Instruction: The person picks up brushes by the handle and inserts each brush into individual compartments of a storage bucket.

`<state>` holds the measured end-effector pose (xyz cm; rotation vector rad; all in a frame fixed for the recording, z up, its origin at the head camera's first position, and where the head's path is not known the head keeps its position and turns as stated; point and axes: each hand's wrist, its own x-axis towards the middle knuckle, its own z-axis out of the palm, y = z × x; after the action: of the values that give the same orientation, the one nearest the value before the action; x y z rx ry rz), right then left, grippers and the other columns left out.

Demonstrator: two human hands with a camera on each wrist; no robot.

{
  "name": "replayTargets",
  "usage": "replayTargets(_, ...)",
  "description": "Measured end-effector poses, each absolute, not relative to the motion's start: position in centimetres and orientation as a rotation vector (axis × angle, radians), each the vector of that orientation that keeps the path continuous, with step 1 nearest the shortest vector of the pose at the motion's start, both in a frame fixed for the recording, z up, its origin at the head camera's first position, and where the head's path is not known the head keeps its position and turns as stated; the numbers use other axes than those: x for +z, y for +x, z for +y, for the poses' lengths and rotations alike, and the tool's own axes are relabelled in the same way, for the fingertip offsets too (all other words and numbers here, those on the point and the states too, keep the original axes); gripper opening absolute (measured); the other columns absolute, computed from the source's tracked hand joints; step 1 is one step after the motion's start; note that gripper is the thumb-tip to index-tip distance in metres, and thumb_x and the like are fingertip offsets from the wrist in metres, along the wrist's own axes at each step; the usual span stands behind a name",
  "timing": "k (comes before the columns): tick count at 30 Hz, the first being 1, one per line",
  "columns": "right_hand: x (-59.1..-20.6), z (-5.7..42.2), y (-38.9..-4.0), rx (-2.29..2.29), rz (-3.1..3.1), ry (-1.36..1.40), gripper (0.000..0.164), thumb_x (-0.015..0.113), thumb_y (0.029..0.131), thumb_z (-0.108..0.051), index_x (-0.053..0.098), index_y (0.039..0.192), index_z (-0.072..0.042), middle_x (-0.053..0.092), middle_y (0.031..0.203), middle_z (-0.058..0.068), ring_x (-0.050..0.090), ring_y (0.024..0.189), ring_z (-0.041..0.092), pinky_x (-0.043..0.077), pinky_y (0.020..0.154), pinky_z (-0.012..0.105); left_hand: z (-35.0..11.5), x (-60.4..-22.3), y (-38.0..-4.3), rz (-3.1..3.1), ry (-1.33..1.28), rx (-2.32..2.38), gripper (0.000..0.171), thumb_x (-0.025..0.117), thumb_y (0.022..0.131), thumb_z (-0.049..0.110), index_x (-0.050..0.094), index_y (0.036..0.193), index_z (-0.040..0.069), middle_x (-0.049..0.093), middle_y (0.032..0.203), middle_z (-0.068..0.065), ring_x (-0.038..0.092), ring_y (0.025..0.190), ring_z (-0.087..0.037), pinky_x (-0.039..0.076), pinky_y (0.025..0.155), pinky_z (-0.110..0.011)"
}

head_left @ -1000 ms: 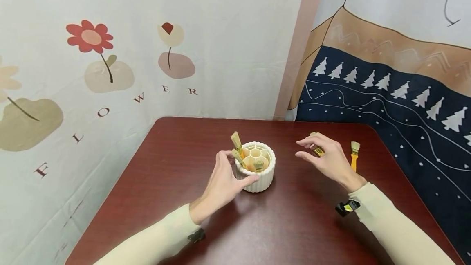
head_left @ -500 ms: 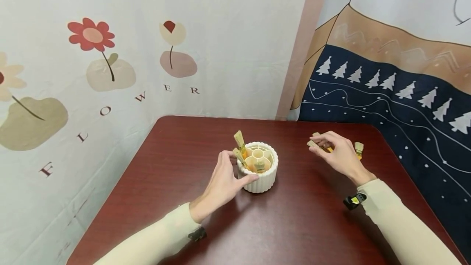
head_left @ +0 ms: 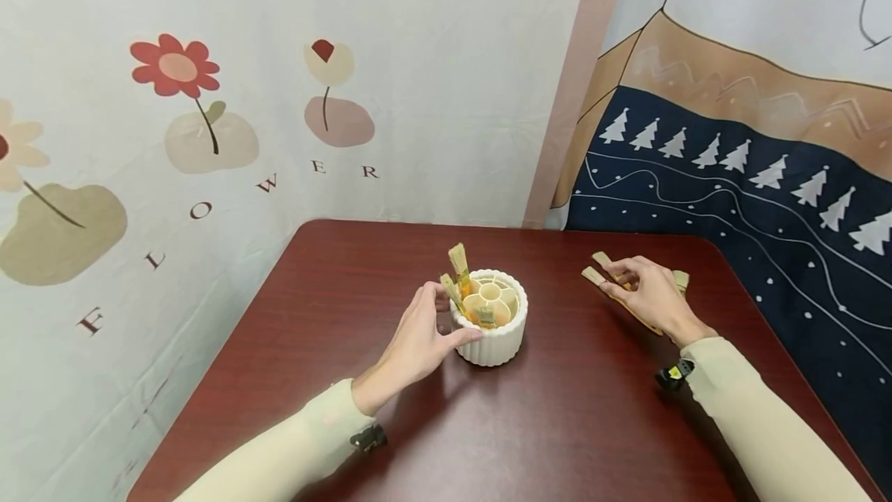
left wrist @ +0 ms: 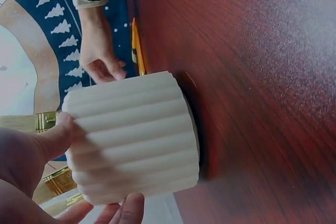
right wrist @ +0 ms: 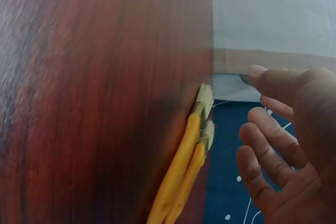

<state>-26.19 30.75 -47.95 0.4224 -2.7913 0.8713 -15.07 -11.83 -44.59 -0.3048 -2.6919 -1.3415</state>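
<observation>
My left hand (head_left: pixel 414 343) holds the white ribbed round holder (head_left: pixel 491 345) by its rim, thumb on the near side and fingers on the far side. In the left wrist view the holder's ribbed wall (left wrist: pixel 134 137) fills the middle. Its inside is split into compartments, and several paintbrushes (head_left: pixel 458 260) stand in it, bristles up. On the right, my right hand (head_left: pixel 651 297) hovers over two paintbrushes (head_left: pixel 593 276) with yellow handles. The right wrist view shows its fingers curved and apart from the brush handles (right wrist: pixel 181 166). Another paintbrush (head_left: pixel 681 280) lies partly hidden behind this hand.
The dark red table (head_left: pixel 334 293) has its back edge near a pale curtain (head_left: pixel 446 99) with printed flowers. A navy curtain (head_left: pixel 766 254) with white trees hangs along the right edge.
My right hand has moved right and lowered toward the two brushes on the table, exposing their bristles. The left hand stays at the holder, its thumb shifted slightly.
</observation>
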Motion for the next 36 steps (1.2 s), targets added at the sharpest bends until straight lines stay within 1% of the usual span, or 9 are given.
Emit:
replayTargets(4, -48.6, 31.3, -26.3, 0.876, -2.851, 0.389, 0.044, 0.090, 0.105, -0.025, 0.080, 0.142, -0.005, 0.078, 0.133, 0.023, 0.079, 0.116, 0.042, 0.064, 0.104, 0.062, -12.0, -44.5, -15.4, -2.686, -0.329, -1.419, 0.065, 0.102, 0.092, 0.026, 0.061, 0.136, 0.002, 0.070, 0.137, -0.022, 0.073, 0.132, -0.040, 0.066, 0.111, -0.058)
replayTargets(9, -49.1, 31.9, -26.6, 0.870, -2.906, 0.357, 0.046, 0.090, 0.105, -0.028, 0.079, 0.144, -0.006, 0.076, 0.136, 0.025, 0.078, 0.117, 0.043, 0.063, 0.107, 0.067, -12.2, -44.4, -15.7, -2.691, -0.378, -1.466, 0.062, 0.101, 0.094, 0.020, 0.061, 0.137, 0.001, 0.073, 0.138, -0.022, 0.077, 0.132, -0.040, 0.069, 0.108, -0.056)
replayTargets(12, -49.4, 32.2, -26.9, 0.863, -2.910, 0.361, 0.044, 0.090, 0.105, -0.027, 0.080, 0.142, -0.005, 0.077, 0.132, 0.024, 0.079, 0.112, 0.040, 0.064, 0.103, 0.061, -12.4, -44.3, -16.0, -2.701, -0.388, -1.473, 0.061, 0.100, 0.095, 0.018, 0.062, 0.140, 0.002, 0.075, 0.138, -0.021, 0.081, 0.129, -0.039, 0.069, 0.108, -0.054)
replayTargets(14, -49.7, 32.2, -27.1, 0.861, -2.909, 0.375, 0.043, 0.091, 0.105, -0.026, 0.081, 0.140, -0.004, 0.077, 0.128, 0.023, 0.079, 0.107, 0.036, 0.064, 0.098, 0.053, -12.5, -44.3, -16.3, -2.711, -0.380, -1.484, 0.061, 0.099, 0.095, 0.016, 0.062, 0.143, 0.003, 0.076, 0.139, -0.021, 0.082, 0.129, -0.040, 0.069, 0.110, -0.054)
replayTargets(16, -50.0, 32.1, -27.3, 0.860, -2.907, 0.388, 0.041, 0.091, 0.104, -0.025, 0.082, 0.138, -0.003, 0.077, 0.124, 0.022, 0.078, 0.103, 0.032, 0.063, 0.093, 0.045, -12.7, -44.3, -16.4, -2.723, -0.367, -1.491, 0.061, 0.098, 0.096, 0.016, 0.063, 0.145, 0.004, 0.077, 0.143, -0.021, 0.081, 0.132, -0.040, 0.068, 0.112, -0.055)
replayTargets(19, -50.3, 32.0, -27.4, 0.857, -2.916, 0.384, 0.039, 0.092, 0.103, -0.024, 0.083, 0.135, -0.003, 0.077, 0.122, 0.021, 0.075, 0.099, 0.028, 0.060, 0.088, 0.038, -13.1, -44.3, -16.6, -2.737, -0.376, -1.506, 0.061, 0.096, 0.098, 0.015, 0.062, 0.149, 0.006, 0.075, 0.150, -0.020, 0.080, 0.137, -0.041, 0.066, 0.114, -0.057)
replayTargets(23, -50.4, 31.6, -27.6, 0.855, -2.920, 0.365, 0.038, 0.091, 0.104, -0.023, 0.083, 0.135, -0.002, 0.077, 0.122, 0.020, 0.072, 0.098, 0.028, 0.059, 0.088, 0.039, -13.6, -44.2, -16.8, -2.743, -0.407, -1.541, 0.062, 0.094, 0.100, 0.013, 0.061, 0.153, 0.006, 0.073, 0.156, -0.020, 0.077, 0.141, -0.042, 0.065, 0.116, -0.061)
replayTargets(30, -50.3, 31.4, -27.6, 0.855, -2.936, 0.343, 0.039, 0.090, 0.104, -0.025, 0.082, 0.134, 0.000, 0.077, 0.121, 0.021, 0.068, 0.094, 0.027, 0.057, 0.085, 0.038, -14.1, -44.0, -17.2, -2.784, -0.450, -1.538, 0.067, 0.090, 0.103, 0.015, 0.057, 0.161, 0.006, 0.078, 0.151, -0.021, 0.075, 0.145, -0.040, 0.059, 0.122, -0.065)
replayTargets(36, -50.3, 31.3, -27.6, 0.838, -2.943, 0.336, 0.038, 0.091, 0.104, -0.025, 0.083, 0.132, 0.000, 0.079, 0.122, 0.023, 0.067, 0.095, 0.028, 0.058, 0.087, 0.042, -14.1, -44.1, -17.3, -2.806, -0.453, -1.531, 0.070, 0.090, 0.104, 0.016, 0.056, 0.165, 0.008, 0.077, 0.153, -0.021, 0.073, 0.148, -0.040, 0.057, 0.125, -0.064)
